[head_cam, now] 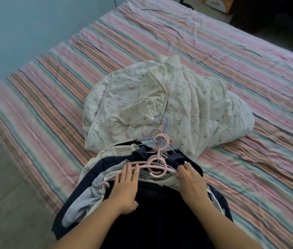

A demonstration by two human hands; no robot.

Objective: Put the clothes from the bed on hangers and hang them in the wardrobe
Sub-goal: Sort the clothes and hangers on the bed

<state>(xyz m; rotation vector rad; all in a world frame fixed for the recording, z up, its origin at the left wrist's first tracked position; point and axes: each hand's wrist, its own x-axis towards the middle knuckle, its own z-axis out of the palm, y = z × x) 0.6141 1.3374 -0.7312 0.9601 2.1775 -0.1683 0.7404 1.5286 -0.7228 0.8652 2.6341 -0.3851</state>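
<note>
Head view of a bed (214, 56) covered by a striped sheet in pink, orange and green, with one crumpled cream floral quilt (169, 103) lying near its middle. At the near edge of the bed one pile of clothes (142, 209) is lying: a dark navy garment uppermost, pale grey-blue and cream pieces showing beneath and to the left; the number of garments cannot be told. On the far end of the pile a tangled bunch of hangers (157, 159) is resting, at least two pink and several thin blue ones, their hooks reaching onto the quilt; an exact count cannot be made. Two bare forearms are entering from the bottom edge. The left hand (126, 184) is lying palm down with fingers straight and spread, its fingertips touching a pink hanger arm. The right hand (190, 178) is lying knuckles up, its fingers curled down into the cloth beside the other hanger arm and apparently pinching it. Pale floor tiles (3, 194) and a blue wall (25, 29) are showing at left.
</note>
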